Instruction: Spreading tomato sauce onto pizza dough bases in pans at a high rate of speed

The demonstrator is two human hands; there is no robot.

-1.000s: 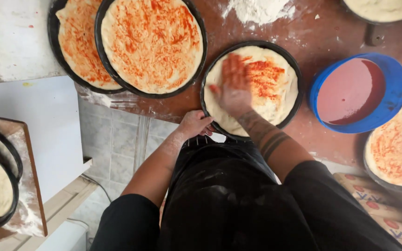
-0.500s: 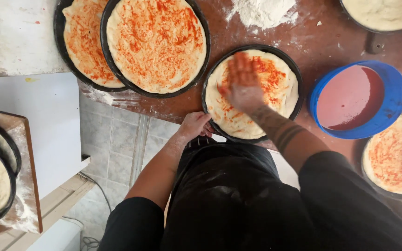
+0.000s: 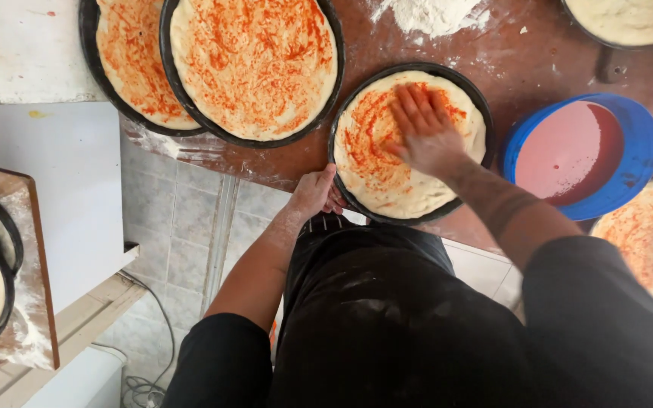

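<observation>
Two round black pans of dough smeared with red sauce [image 3: 255,64] are lying at eleven o'clock on the floured brown bench [image 3: 538,45]. The left hand [image 3: 315,193] is gripping the near rim of the round black pan [image 3: 341,189]. The right hand [image 3: 425,132], fingers spread wide and flat, is pressing on its sauce-streaked pale dough round [image 3: 394,177] at twelve o'clock. A blue round bowl of red sauce [image 3: 632,143] is sitting at two o'clock.

sleeves: black, short | apron: black, flour-dusted | right forearm: dark band tattoos | hands: bare
</observation>
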